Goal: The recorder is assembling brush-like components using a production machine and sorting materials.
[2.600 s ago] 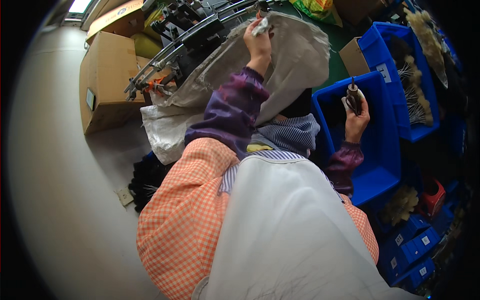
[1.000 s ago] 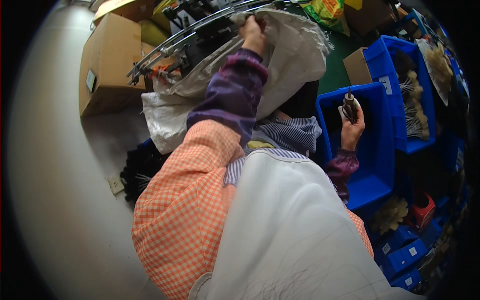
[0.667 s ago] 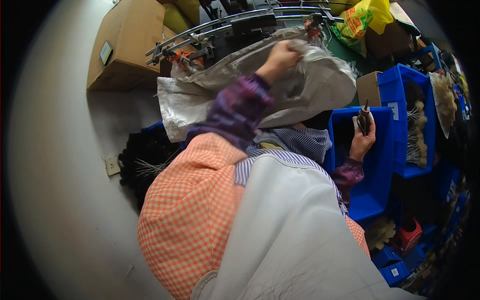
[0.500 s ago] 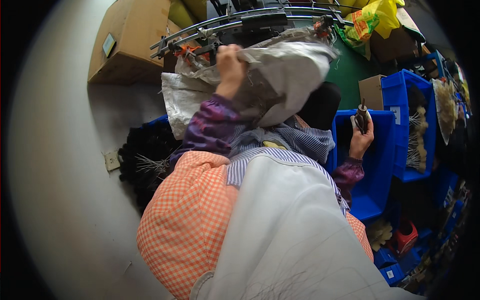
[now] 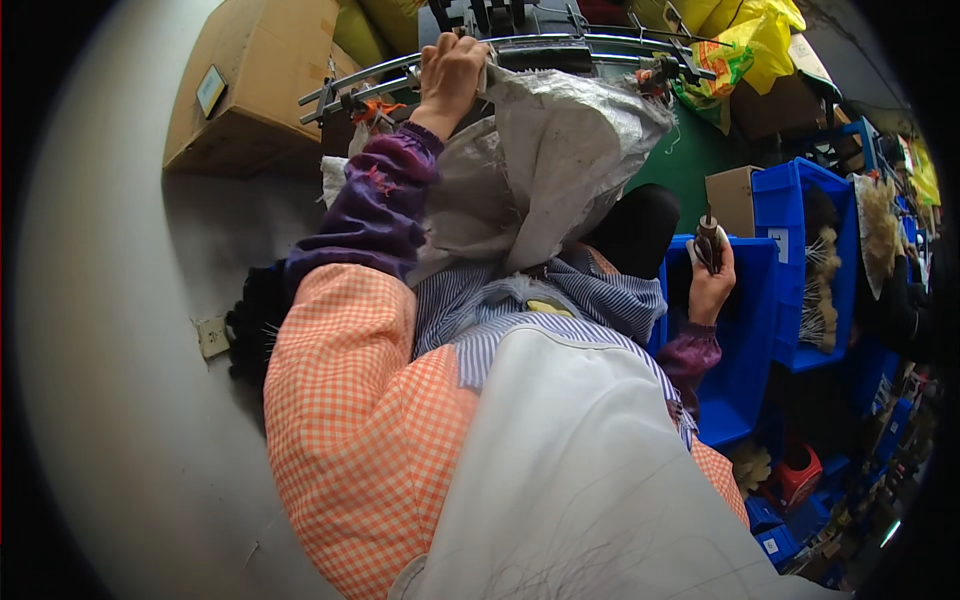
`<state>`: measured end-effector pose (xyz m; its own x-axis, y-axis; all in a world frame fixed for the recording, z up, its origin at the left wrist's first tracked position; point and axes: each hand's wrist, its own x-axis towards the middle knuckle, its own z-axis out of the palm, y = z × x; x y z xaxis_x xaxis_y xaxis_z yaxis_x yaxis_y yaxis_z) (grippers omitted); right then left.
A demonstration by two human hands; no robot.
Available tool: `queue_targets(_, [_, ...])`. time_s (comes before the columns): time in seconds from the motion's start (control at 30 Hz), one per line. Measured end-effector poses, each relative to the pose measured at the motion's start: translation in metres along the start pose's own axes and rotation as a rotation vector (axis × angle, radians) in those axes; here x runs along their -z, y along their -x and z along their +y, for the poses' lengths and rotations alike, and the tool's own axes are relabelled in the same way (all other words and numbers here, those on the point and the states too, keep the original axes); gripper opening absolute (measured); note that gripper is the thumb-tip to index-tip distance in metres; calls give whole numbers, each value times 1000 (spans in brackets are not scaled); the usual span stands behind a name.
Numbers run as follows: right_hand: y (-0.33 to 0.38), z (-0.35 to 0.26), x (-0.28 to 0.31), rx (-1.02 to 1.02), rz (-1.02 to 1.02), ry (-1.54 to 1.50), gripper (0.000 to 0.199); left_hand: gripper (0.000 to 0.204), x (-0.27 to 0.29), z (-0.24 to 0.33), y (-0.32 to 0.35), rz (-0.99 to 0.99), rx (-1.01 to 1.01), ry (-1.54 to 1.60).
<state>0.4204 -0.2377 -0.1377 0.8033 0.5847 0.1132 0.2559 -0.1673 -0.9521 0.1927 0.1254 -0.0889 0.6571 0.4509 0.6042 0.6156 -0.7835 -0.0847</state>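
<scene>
2 hands (image 5: 452, 72) (image 5: 712, 285) — sack (image 5: 560, 160), brush (image 5: 708, 240).

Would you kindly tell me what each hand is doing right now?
Left hand: closed on the grey sack at the metal rail.
Right hand: closed, holding a dark brush.

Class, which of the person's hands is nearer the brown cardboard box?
Left. The left hand grips the grey sack beside the cardboard box; the right hand is far off over the blue bin.

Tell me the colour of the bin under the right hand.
Blue bin, seen in the head view, below the right hand.
</scene>
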Motion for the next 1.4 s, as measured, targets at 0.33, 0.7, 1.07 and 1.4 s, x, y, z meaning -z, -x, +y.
queue_targets(0.33, [-7,-7,-11,16,-78,-51,40,8,31,-22,26,-166,-338,-599])
queue_targets(0.7, [-1,1,-1,-38,-40,-12,39,14,-36,-15,105,57,855,837])
queue_targets(1.07, [3,4,-6,-2,-72,17,40,7,-56,-13,58,506,1615,2394])
queue_targets(1.4, [-2,8,-7,-64,-53,-42,43,16,-13,35,115,294,1227,1928])
